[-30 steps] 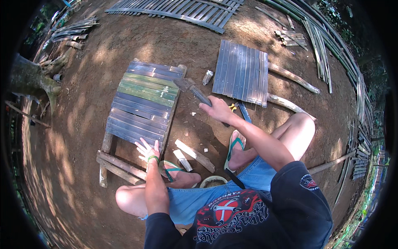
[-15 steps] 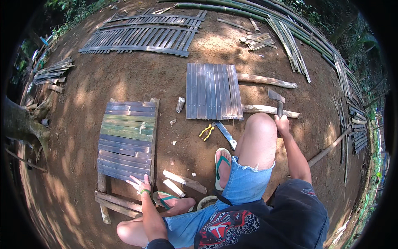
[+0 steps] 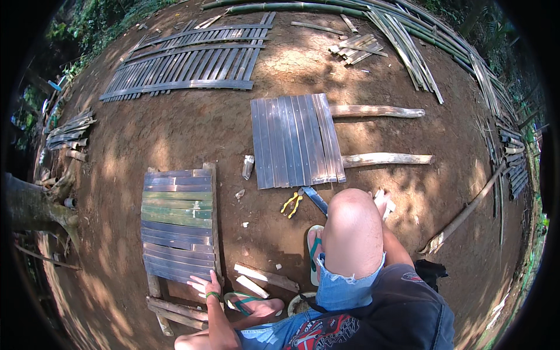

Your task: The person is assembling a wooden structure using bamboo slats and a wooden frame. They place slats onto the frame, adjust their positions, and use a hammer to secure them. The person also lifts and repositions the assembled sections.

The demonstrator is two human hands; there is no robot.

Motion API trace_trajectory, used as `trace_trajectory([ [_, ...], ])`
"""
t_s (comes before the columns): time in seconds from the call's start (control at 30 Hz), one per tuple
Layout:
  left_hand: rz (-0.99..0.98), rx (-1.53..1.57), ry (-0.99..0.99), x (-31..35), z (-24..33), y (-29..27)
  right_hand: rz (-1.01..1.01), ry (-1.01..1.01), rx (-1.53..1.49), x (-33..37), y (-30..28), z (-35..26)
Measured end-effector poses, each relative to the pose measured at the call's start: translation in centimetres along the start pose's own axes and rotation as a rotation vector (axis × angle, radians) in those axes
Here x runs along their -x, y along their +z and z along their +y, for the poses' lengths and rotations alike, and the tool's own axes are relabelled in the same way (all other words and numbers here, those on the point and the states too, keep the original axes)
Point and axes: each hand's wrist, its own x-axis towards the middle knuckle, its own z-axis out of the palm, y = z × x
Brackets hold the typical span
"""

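Note:
My left hand (image 3: 207,284), fingers spread and a green band at the wrist, rests at the near edge of a slatted bamboo panel (image 3: 177,224) on a wooden frame. It grips nothing. Dark slats make up most of this panel, with a green band across it. My right hand (image 3: 381,203) is low beyond my raised knee, beside pale pieces of wood (image 3: 390,208). The knee hides part of this hand, so its grip is unclear. The hatchet is out of sight. Left of the knee lie yellow-handled pliers (image 3: 291,204) and a blue saw blade (image 3: 315,201).
A second dark slatted panel (image 3: 296,143) with two wooden poles (image 3: 388,158) lies ahead. Farther off are a long slatted bamboo rack (image 3: 189,61) and bamboo poles (image 3: 297,8). Split wood pieces (image 3: 267,276) lie by my left foot. A tree trunk (image 3: 38,204) stands at left.
My right hand has come down behind the knee, and the hatchet it held upright is no longer visible. The view has shifted; my left hand stays at the panel's edge.

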Motion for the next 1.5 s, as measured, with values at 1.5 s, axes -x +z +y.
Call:
trace_trajectory([
  [1.5,-0.252,0.257,-0.044,0.8,1.0,-2.9,-0.829,-1.063,0.156,-9.3,12.3,-47.8],
])
